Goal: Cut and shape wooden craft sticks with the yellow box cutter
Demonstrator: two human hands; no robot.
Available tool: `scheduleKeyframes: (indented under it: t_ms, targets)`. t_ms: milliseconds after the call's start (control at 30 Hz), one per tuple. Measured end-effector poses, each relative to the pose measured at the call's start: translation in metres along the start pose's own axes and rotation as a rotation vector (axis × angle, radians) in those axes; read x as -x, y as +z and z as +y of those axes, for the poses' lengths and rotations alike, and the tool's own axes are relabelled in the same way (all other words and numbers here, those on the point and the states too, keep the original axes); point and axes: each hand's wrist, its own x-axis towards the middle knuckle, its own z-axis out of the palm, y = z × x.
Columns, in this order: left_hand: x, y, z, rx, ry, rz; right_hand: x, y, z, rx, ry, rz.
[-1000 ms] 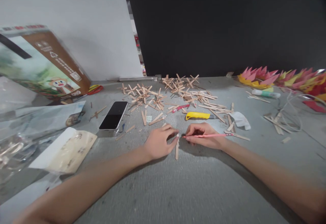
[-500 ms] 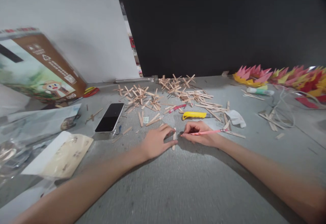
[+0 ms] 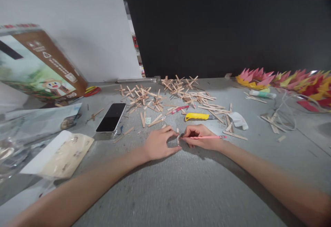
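My left hand (image 3: 159, 145) rests on the grey tabletop, its thumb and index finger holding a short wooden craft stick (image 3: 178, 132) at the two ends. In my right hand (image 3: 201, 138) is a pink pencil (image 3: 213, 137), gripped near the point, which meets the right side of the stick. The pencil's rear end points right, over my wrist. Just beyond my right hand lies a yellow utility knife (image 3: 197, 116). A red strip-like object (image 3: 180, 109) is to the knife's left.
Crossed craft sticks (image 3: 141, 96) are heaped at the back, with loose sticks (image 3: 207, 97) beside them. A phone (image 3: 111, 117), a paper packet (image 3: 67, 154) and a printed box (image 3: 49, 68) stand or lie left. At right are a glue stick (image 3: 262, 94), a cable (image 3: 283, 111) and folded-paper pieces (image 3: 254, 79).
The pencil has moved left so its tip reaches the stick, and it now lies flatter. My left thumb has shifted slightly right over the stick's near end.
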Motion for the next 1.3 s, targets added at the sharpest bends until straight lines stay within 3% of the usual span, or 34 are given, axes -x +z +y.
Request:
scheduleKeyframes:
  t_ms: [1300]
  targets:
    - [-0.0016, -0.0015, 0.0010, -0.010, -0.011, -0.033, -0.0056, 0.0016, 0.0021, 0.073, 0.028, -0.026]
